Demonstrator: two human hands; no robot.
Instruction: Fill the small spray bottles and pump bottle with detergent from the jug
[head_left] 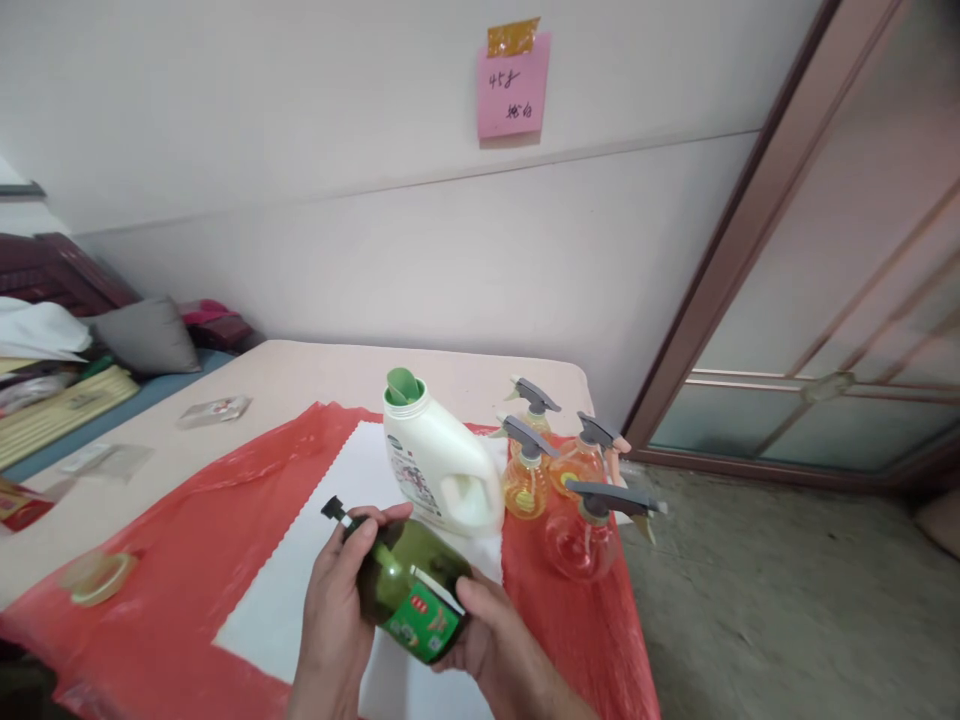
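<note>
Between my two hands a dark green pump bottle point(412, 560) with a green label is held tilted, its black pump head pointing up and left. My left hand point(341, 590) wraps round the neck end. On the base end, my right hand point(487, 625) grips the bottle near the label. Just behind it a white detergent jug point(439, 455) stands upright, its mouth uncapped and a green spout showing inside. Under both lies a white sheet point(300, 560) on a red plastic cover point(202, 510).
Several spray bottles point(581, 540) with grey trigger heads stand at the table's right edge. A small yellowish lid or dish point(105, 580) lies at left. Flat clear packets point(214, 411) rest farther back. A pink note point(514, 90) is taped to the wall.
</note>
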